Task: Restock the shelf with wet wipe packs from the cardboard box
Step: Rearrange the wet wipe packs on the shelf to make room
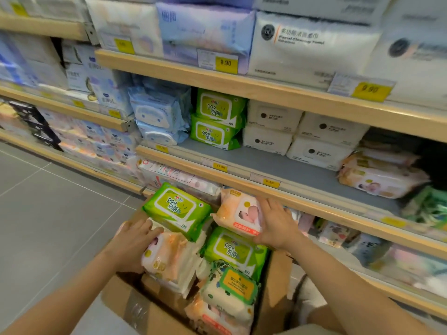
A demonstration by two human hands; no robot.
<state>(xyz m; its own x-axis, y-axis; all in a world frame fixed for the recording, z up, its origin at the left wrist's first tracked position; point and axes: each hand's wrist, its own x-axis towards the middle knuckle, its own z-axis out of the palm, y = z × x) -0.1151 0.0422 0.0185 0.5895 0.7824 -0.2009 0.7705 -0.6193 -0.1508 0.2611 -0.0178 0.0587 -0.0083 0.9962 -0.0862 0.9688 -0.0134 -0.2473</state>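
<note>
An open cardboard box (135,308) sits below me, filled with several wet wipe packs. A green pack (177,210) lies tilted at the box's top left. My left hand (134,243) rests on its near edge and on an orange pack (167,257) below it, fingers fairly straight. My right hand (275,223) lies with spread fingers on the right side of an orange baby-picture pack (238,213) at the box's far right. A second green pack (233,250) and a white pack with a yellow label (232,288) lie nearer me. The grey shelf (278,165) holds green packs (216,119).
On that shelf stand blue packs (159,117) at left, white packs (300,136) in the middle and orange baby packs (379,175) at right, with bare grey board in front. Wooden shelf edges (217,172) carry yellow price tags. Grey floor tiles (48,201) spread to the left.
</note>
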